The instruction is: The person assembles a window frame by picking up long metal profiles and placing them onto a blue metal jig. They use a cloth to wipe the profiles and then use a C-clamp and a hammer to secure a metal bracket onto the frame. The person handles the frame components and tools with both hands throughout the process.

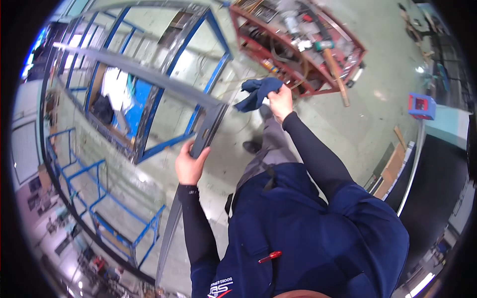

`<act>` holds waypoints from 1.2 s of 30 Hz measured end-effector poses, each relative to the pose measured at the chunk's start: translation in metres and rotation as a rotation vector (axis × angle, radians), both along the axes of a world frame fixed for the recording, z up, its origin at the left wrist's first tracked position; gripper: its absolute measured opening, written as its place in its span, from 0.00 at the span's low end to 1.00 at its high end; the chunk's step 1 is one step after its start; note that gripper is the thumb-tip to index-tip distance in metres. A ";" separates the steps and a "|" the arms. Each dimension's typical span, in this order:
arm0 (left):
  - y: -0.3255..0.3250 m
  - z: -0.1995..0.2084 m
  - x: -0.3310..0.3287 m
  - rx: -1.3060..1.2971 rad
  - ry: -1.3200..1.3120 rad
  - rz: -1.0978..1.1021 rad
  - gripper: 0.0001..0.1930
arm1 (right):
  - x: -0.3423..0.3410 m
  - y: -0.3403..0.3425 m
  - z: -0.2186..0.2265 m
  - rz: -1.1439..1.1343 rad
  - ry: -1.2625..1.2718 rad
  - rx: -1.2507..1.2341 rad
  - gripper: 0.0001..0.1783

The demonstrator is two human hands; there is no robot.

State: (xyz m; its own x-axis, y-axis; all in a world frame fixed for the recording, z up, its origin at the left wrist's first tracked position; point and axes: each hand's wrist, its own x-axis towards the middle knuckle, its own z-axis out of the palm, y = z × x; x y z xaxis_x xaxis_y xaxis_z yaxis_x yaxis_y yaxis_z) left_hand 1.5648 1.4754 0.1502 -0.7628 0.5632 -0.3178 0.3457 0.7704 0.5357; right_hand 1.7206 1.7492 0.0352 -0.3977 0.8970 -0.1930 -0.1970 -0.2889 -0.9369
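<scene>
My left hand (189, 168) is closed around one bar of a dark grey metal frame (149, 77), just below its corner. The frame's long bar stretches away to the upper left, and another stretch of it runs down beside my left forearm. In my right hand (281, 102) a crumpled dark blue cloth (258, 93) is bunched, held apart from the frame, to the right of its corner. My fingertips on that side are partly hidden by the cloth.
Blue steel racks (171, 64) stand beyond and beneath the frame. At the far right of them is a red tool cart (298, 87) piled with tools, a hammer (334, 69) overhanging its edge. A blue-purple box (421, 106) and leaning boards (392, 171) are to the right.
</scene>
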 end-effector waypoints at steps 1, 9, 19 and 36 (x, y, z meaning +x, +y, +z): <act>-0.009 -0.016 0.003 0.239 0.119 0.012 0.33 | 0.014 0.015 0.014 0.020 -0.101 0.113 0.09; 0.141 -0.069 0.134 0.477 -1.180 0.073 0.35 | 0.017 0.062 0.095 0.050 0.148 -0.392 0.11; 0.379 -0.044 0.117 0.731 -1.142 -0.102 0.36 | 0.097 0.183 0.094 0.241 -0.271 -0.543 0.06; 0.586 -0.080 0.177 0.481 -0.972 -0.233 0.25 | 0.272 0.392 0.062 -0.337 -0.423 0.119 0.38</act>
